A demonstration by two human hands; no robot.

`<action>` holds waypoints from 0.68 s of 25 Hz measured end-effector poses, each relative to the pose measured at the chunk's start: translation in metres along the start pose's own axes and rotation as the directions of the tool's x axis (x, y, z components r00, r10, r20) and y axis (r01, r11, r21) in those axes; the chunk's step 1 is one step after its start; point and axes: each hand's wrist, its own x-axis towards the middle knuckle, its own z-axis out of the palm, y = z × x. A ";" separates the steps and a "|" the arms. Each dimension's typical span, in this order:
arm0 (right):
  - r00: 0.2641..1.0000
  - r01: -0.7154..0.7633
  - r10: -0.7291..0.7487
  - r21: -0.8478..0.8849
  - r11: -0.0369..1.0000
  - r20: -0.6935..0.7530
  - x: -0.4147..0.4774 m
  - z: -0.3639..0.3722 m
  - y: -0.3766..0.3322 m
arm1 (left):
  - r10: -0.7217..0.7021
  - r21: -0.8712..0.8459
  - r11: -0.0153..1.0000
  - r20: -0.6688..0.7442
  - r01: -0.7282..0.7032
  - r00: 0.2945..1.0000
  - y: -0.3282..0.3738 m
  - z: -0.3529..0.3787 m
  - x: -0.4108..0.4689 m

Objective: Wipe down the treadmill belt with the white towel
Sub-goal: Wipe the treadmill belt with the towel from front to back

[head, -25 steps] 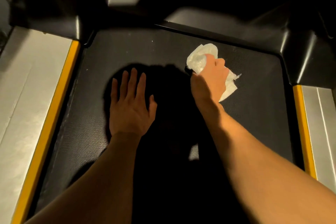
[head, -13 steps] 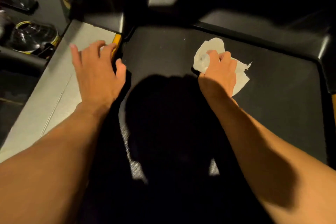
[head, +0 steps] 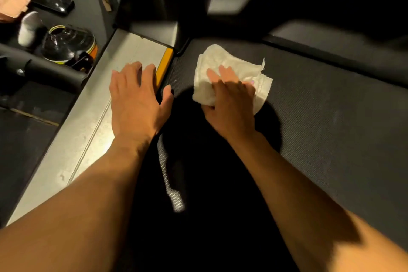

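Fingers (head: 223, 73) pressing white towel (head: 231, 66) flat, treadmill belt (head: 320, 106) beneath

Dim, hard central shadow, blurred top

Both bare forearms reached forward from the bottom of the view, converging slightly toward the middle. The left hand (head: 136, 99) lay palm down with fingers extended and loosely spread, the thumb splayed out to the right; whether the palm pressed down or hovered could not be told. The right hand (head: 230, 104) was also palm down, just beside the left, its wrist bent slightly. Its fingers (head: 225, 73) stretched forward and pressed flat, while the thumb curled under at the near left edge, pinching inward.
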 end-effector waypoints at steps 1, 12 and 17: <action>1.000 0.002 -0.002 -0.020 1.000 0.001 -0.002 -0.001 -0.005 | 0.002 0.000 1.000 0.002 -0.002 1.000 0.002 0.000 0.000; 0.952 -0.176 0.037 0.444 0.879 0.304 0.018 -0.034 0.015 | 0.242 -0.335 0.926 0.179 -0.173 0.953 0.069 0.007 0.004; 0.965 -0.135 0.150 -0.083 0.987 0.213 0.000 -0.007 0.016 | 0.355 -0.014 0.930 0.299 -0.368 0.886 0.065 0.016 0.006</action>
